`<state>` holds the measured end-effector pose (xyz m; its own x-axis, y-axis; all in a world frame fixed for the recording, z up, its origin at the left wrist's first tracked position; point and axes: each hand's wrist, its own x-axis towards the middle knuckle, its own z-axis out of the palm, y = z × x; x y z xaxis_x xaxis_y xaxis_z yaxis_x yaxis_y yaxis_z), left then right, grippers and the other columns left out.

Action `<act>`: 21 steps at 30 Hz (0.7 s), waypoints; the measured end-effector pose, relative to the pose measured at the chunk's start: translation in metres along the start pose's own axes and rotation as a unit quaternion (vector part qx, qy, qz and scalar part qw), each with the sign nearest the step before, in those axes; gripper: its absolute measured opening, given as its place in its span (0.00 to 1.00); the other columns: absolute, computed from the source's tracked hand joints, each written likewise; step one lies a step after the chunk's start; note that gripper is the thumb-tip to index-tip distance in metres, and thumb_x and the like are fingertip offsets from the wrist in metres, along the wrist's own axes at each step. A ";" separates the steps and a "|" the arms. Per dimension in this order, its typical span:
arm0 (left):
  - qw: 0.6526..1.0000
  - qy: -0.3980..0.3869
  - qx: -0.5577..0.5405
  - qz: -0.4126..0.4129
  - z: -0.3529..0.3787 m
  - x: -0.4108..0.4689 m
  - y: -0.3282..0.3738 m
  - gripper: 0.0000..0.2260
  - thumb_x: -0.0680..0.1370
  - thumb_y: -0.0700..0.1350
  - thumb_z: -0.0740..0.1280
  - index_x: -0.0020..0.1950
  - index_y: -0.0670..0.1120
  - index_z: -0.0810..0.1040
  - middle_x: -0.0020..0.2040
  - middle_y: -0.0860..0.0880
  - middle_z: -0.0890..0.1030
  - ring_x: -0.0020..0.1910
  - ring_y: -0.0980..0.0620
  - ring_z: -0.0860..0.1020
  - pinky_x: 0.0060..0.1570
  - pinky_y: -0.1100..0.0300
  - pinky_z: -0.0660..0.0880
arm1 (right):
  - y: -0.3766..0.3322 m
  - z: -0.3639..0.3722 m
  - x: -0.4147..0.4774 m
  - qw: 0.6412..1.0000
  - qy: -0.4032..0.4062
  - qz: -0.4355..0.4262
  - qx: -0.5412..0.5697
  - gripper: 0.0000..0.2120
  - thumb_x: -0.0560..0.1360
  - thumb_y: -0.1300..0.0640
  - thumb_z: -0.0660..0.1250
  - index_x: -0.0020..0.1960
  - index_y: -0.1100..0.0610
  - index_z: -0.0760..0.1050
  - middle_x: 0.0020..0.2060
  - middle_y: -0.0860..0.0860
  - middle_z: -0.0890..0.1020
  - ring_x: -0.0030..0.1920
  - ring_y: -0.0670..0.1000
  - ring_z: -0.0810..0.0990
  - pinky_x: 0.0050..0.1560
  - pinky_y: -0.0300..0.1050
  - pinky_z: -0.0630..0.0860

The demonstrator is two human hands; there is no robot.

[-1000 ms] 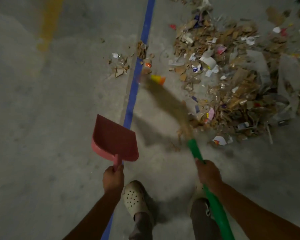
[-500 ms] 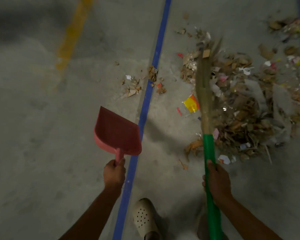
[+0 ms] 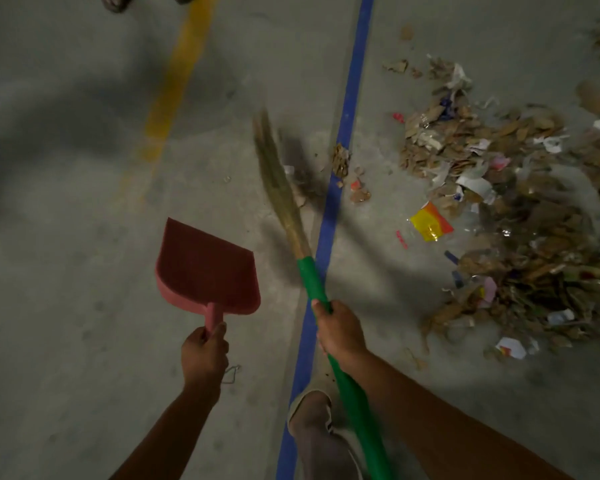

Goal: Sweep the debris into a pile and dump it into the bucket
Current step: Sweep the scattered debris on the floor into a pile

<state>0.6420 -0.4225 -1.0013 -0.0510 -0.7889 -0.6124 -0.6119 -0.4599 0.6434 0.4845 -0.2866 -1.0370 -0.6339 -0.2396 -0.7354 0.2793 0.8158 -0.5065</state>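
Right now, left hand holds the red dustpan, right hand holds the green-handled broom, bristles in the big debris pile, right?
No: the head view shows the broom bristles left of the blue floor line, clear of the debris pile. The left hand grips the red dustpan, right hand the green handle.

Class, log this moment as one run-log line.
left hand: holds dustpan | right hand: grips broom | bristles left of blue line | debris pile right of line

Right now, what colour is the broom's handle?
Green, seen in the head view: the broom handle gripped by the right hand.
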 end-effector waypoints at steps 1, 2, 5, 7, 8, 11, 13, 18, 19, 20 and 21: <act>1.000 -0.002 0.007 -0.003 0.004 0.008 0.000 0.10 0.80 0.42 0.65 0.41 0.40 0.73 0.32 0.43 0.72 0.27 0.51 0.66 0.20 0.64 0.62 | 0.002 0.009 0.014 0.999 -0.014 0.010 -0.032 0.23 0.80 0.38 0.59 0.49 0.57 0.77 0.43 0.57 0.84 0.41 0.59 0.84 0.39 0.48 0.78; 1.000 -0.007 0.017 -0.004 0.008 0.015 0.001 0.10 0.80 0.42 0.65 0.41 0.40 0.73 0.32 0.43 0.72 0.26 0.51 0.66 0.20 0.65 0.61 | 0.006 0.014 0.028 0.997 -0.029 0.023 -0.061 0.23 0.80 0.38 0.59 0.52 0.58 0.78 0.45 0.58 0.84 0.45 0.60 0.84 0.42 0.48 0.78; 0.998 -0.028 0.053 -0.002 0.022 0.036 0.009 0.10 0.80 0.42 0.66 0.40 0.40 0.73 0.31 0.44 0.71 0.25 0.52 0.66 0.21 0.64 0.62 | 0.025 0.011 0.064 0.993 -0.054 0.089 -0.061 0.24 0.81 0.39 0.59 0.54 0.60 0.77 0.47 0.58 0.84 0.47 0.59 0.84 0.47 0.50 0.81; 0.996 -0.042 0.072 0.002 0.032 0.047 0.019 0.10 0.80 0.42 0.65 0.40 0.40 0.73 0.31 0.45 0.71 0.24 0.52 0.66 0.20 0.65 0.62 | 0.041 -0.006 0.081 0.991 -0.016 0.127 -0.024 0.24 0.81 0.40 0.58 0.51 0.61 0.77 0.43 0.57 0.84 0.41 0.56 0.84 0.45 0.51 0.83; 0.996 -0.050 0.079 0.005 0.038 0.052 0.025 0.10 0.80 0.42 0.65 0.40 0.40 0.73 0.31 0.44 0.71 0.24 0.52 0.66 0.20 0.65 0.62 | 0.047 -0.018 0.088 0.990 0.009 0.142 0.006 0.24 0.82 0.40 0.58 0.51 0.61 0.77 0.41 0.56 0.83 0.37 0.55 0.82 0.41 0.49 0.82; 0.993 -0.075 0.091 0.013 0.057 0.063 0.048 0.10 0.80 0.42 0.65 0.41 0.39 0.74 0.31 0.44 0.72 0.24 0.52 0.66 0.20 0.64 0.62 | 0.058 -0.067 0.103 0.969 0.082 0.198 0.119 0.25 0.82 0.41 0.57 0.48 0.62 0.77 0.36 0.56 0.80 0.32 0.54 0.78 0.32 0.44 0.74; 0.991 -0.088 0.101 0.023 0.071 0.068 0.066 0.10 0.80 0.42 0.66 0.40 0.40 0.74 0.30 0.44 0.72 0.24 0.52 0.66 0.21 0.63 0.62 | 0.059 -0.102 0.107 0.941 0.148 0.231 0.199 0.24 0.82 0.41 0.58 0.45 0.61 0.75 0.34 0.57 0.80 0.31 0.55 0.78 0.34 0.46 0.75; 0.987 -0.119 0.104 0.035 0.099 0.072 0.109 0.09 0.80 0.42 0.66 0.42 0.39 0.75 0.31 0.44 0.72 0.24 0.52 0.66 0.23 0.64 0.62 | 0.057 -0.157 0.097 0.901 0.268 0.199 0.278 0.26 0.82 0.41 0.58 0.39 0.62 0.74 0.29 0.60 0.77 0.26 0.56 0.75 0.30 0.46 0.72; 0.986 -0.125 0.103 0.037 0.103 0.073 0.117 0.09 0.80 0.42 0.66 0.43 0.38 0.75 0.31 0.44 0.72 0.24 0.52 0.66 0.22 0.64 0.62 | 0.055 -0.162 0.093 0.895 0.279 0.194 0.291 0.27 0.81 0.40 0.58 0.39 0.63 0.74 0.29 0.61 0.78 0.25 0.56 0.75 0.29 0.47 0.72; 0.986 -0.128 0.102 0.037 0.106 0.073 0.124 0.09 0.80 0.42 0.66 0.44 0.38 0.76 0.31 0.44 0.72 0.25 0.52 0.66 0.22 0.64 0.62 | 0.054 -0.165 0.090 0.890 0.287 0.190 0.299 0.27 0.80 0.39 0.58 0.40 0.63 0.75 0.30 0.62 0.78 0.25 0.56 0.75 0.29 0.47 0.72; 0.985 -0.131 0.102 0.039 0.109 0.074 0.132 0.09 0.80 0.42 0.66 0.44 0.37 0.76 0.31 0.43 0.72 0.25 0.52 0.66 0.22 0.63 0.62 | 0.051 -0.167 0.085 0.887 0.292 0.192 0.303 0.28 0.80 0.39 0.58 0.41 0.64 0.76 0.30 0.62 0.78 0.24 0.56 0.75 0.29 0.48 0.72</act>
<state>0.4717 -0.4971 -1.0117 -0.2899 -0.6738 -0.6797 -0.7429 -0.2893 0.6037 0.3243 -0.1777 -1.0507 -0.6240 0.4515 -0.6378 0.7795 0.3029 -0.5482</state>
